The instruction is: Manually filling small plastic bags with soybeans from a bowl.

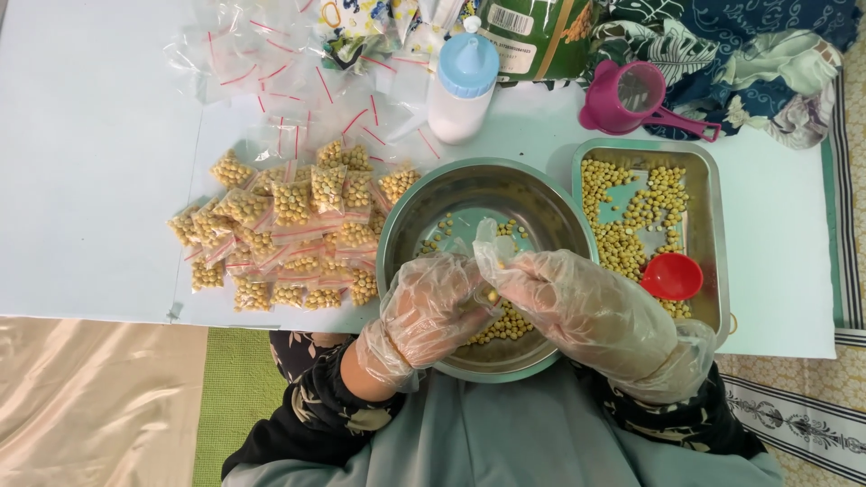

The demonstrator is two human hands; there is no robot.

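Observation:
Both my hands wear clear plastic gloves and meet over a round steel bowl (406, 225) that holds yellow beans (507, 326). My left hand (431, 305) and my right hand (577, 302) pinch a small clear plastic bag (488, 255) between them, its top sticking up. At least one bean shows inside the bag. To the left of the bowl lies a pile of several small filled bags of beans (289, 234) with red seal strips.
A rectangular steel tray (713, 234) at right holds loose beans and a red scoop (672, 275). Empty clear bags (280, 81) lie at the back, next to a white bottle with blue cap (462, 86) and a magenta measuring cup (627, 95). Patterned cloth lies at the back right.

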